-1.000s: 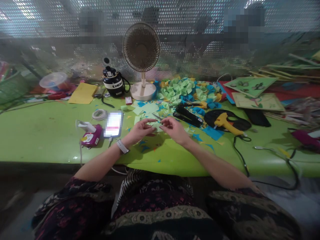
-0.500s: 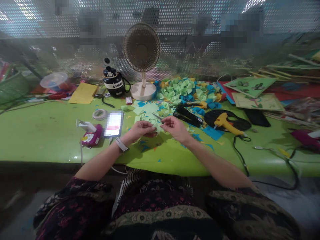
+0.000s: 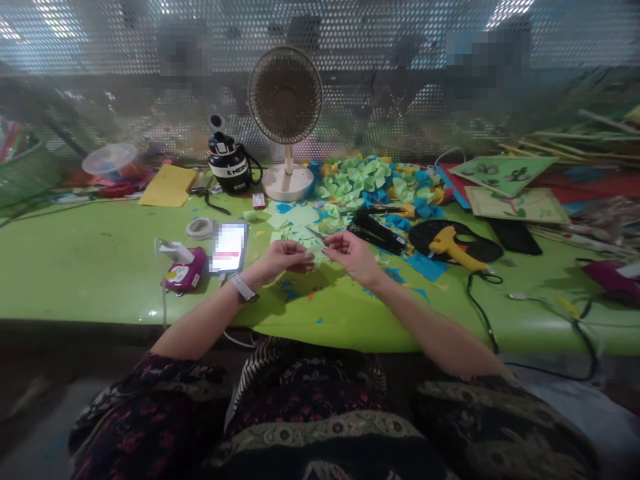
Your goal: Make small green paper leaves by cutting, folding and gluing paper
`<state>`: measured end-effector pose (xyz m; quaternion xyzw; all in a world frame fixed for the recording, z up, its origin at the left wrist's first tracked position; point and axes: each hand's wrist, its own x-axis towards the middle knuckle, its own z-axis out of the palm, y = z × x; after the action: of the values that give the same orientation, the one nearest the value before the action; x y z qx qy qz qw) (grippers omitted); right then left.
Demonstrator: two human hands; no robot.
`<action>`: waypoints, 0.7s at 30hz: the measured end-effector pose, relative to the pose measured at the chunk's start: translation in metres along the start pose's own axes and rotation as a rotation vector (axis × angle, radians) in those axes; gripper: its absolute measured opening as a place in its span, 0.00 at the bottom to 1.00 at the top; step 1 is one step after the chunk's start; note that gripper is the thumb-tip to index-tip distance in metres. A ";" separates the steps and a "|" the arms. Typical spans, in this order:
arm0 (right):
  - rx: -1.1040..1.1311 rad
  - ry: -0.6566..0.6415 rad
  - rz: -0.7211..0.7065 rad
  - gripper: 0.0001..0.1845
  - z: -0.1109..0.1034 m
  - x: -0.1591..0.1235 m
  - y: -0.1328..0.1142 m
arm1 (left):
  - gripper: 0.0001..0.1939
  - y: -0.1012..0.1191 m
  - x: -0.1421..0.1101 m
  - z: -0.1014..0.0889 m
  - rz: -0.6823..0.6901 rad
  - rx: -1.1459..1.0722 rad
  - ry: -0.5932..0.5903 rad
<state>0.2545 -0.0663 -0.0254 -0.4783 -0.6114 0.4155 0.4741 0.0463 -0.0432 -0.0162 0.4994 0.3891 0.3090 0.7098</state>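
Observation:
Both of my hands meet over the middle of the green table (image 3: 80,267). My left hand (image 3: 283,259) and my right hand (image 3: 353,255) pinch a small pale green piece of paper (image 3: 317,253) between their fingertips, just above the table. A watch with a white strap sits on my left wrist. Small scissors (image 3: 316,234) lie just behind the paper, among green paper squares and coloured scraps.
A phone (image 3: 229,247) and a pink charger (image 3: 183,275) lie left of my hands. A desk fan (image 3: 285,120), a black bottle (image 3: 229,167) and a pile of folded paper pieces (image 3: 373,180) stand behind. A black stapler (image 3: 376,232) and yellow glue gun (image 3: 453,245) lie right.
My left fingers have curled in from spread to a pinch on the paper. Both hands stay in nearly the same place.

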 end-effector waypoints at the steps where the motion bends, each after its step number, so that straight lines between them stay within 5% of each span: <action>1: 0.001 -0.002 0.001 0.23 0.000 0.000 0.000 | 0.17 0.000 0.000 0.000 0.005 0.000 -0.005; 12: -0.019 0.034 -0.009 0.22 -0.014 0.010 0.000 | 0.14 0.004 0.004 -0.011 0.053 0.066 0.029; 17: -0.122 0.135 -0.037 0.17 -0.056 0.034 -0.004 | 0.14 0.005 0.007 -0.016 0.023 0.064 0.047; 21: -0.557 0.184 -0.056 0.15 -0.095 0.052 0.006 | 0.15 0.003 0.010 -0.019 0.010 0.029 0.041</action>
<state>0.3437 -0.0089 -0.0018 -0.6087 -0.6692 0.1733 0.3893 0.0349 -0.0248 -0.0198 0.5052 0.4054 0.3168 0.6929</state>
